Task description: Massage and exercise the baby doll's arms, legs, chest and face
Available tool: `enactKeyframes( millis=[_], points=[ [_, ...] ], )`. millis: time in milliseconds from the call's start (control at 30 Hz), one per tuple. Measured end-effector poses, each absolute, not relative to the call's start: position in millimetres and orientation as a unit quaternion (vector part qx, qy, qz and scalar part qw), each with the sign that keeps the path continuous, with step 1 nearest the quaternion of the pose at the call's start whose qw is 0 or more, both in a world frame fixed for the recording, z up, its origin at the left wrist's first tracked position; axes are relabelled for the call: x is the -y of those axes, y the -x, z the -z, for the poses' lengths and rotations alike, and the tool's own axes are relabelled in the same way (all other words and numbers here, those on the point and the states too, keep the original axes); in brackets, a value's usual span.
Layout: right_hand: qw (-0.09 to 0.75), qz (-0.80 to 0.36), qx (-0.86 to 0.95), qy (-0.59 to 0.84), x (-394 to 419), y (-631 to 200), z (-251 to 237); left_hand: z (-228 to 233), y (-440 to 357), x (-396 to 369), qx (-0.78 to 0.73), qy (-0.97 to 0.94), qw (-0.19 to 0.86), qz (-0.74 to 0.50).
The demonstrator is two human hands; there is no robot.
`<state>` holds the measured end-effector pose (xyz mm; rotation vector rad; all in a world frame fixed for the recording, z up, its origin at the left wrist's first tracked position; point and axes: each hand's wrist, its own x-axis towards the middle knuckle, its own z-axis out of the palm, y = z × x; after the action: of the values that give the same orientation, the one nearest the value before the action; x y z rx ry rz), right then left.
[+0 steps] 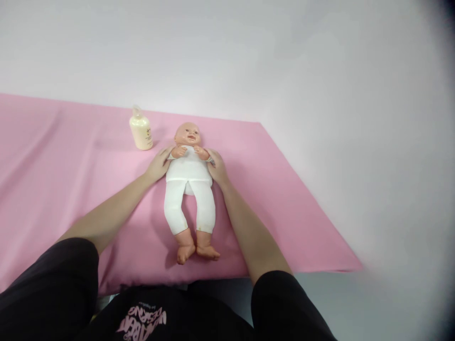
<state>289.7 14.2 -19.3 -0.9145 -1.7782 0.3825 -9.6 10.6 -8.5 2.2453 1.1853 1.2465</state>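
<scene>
The left hand point(159, 164) and right hand point(216, 166) cup the baby doll point(189, 189) at its sides, fingers loosely wrapped on the torso. Best bet is probably keeping pressure even so it lies flat on the pink sheet point(71, 170).

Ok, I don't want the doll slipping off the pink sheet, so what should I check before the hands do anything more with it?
1. Doll lies flat on its back on the pink sheet: ok.
2. Left hand at the doll's side by the shoulder: ok, touching.
3. Right hand at the other side: ok, touching.
4. Firm grasp under the body: cannot tell, the fingertips are hidden.
5. Doll's feet clear of the sheet's near edge: not ok, they lie close to it.
6. Bottle upright and apart from the doll's head: ok.
</scene>
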Motion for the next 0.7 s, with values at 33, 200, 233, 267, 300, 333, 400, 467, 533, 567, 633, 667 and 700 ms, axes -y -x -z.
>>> enactKeyframes(
  millis=[33, 200, 233, 267, 300, 333, 400, 467, 533, 567, 633, 667, 700],
  points=[
    [0.52, -0.152, 0.749, 0.383, -14.7, -290.3, 19.5, 9.2, 10.2, -11.1, -0.417, -0.789, 0.145, -0.426],
    [0.514, -0.141, 0.755, 0.382, -16.2, -291.9, 21.2, 7.4, 10.5, -10.0, -0.415, -0.796, 0.129, -0.42],
    [0.518, -0.141, 0.752, 0.382, -16.4, -291.9, 21.8, 6.3, 10.1, -9.3, -0.412, -0.796, 0.13, -0.423],
    [0.523, -0.143, 0.748, 0.382, -16.5, -291.7, 22.3, 5.0, 9.4, -8.4, -0.41, -0.795, 0.132, -0.428],
    [0.528, -0.146, 0.743, 0.383, -16.5, -291.5, 22.7, 3.8, 8.7, -7.5, -0.408, -0.792, 0.135, -0.433],
    [0.534, -0.153, 0.737, 0.385, -16.3, -291.2, 22.9, 2.7, 7.9, -6.5, -0.406, -0.788, 0.139, -0.441],
    [0.547, -0.173, 0.72, 0.39, -15.1, -290.5, 22.3, 1.6, 6.7, -4.9, -0.402, -0.775, 0.156, -0.463],
    [0.559, -0.196, 0.701, 0.396, -13.0, -289.7, 20.7, 2.6, 6.4, -5.1, -0.4, -0.754, 0.18, -0.488],
    [0.57, -0.219, 0.684, 0.4, -10.8, -289.3, 18.9, 5.5, 7.6, -7.8, -0.405, -0.734, 0.193, -0.51],
    [0.575, -0.23, 0.675, 0.4, -10.1, -289.3, 18.3, 7.5, 8.7, -10.0, -0.408, -0.725, 0.194, -0.519],
    [0.585, -0.256, 0.656, 0.401, -9.8, -289.5, 18.2, 12.0, 11.2, -15.4, -0.411, -0.712, 0.193, -0.536],
    [0.59, -0.269, 0.646, 0.403, -10.3, -289.8, 18.6, 14.4, 12.3, -18.3, -0.41, -0.704, 0.195, -0.545],
    [0.595, -0.282, 0.634, 0.405, -11.3, -290.1, 19.3, 16.9, 13.3, -21.1, -0.41, -0.695, 0.201, -0.555]
  ],
)
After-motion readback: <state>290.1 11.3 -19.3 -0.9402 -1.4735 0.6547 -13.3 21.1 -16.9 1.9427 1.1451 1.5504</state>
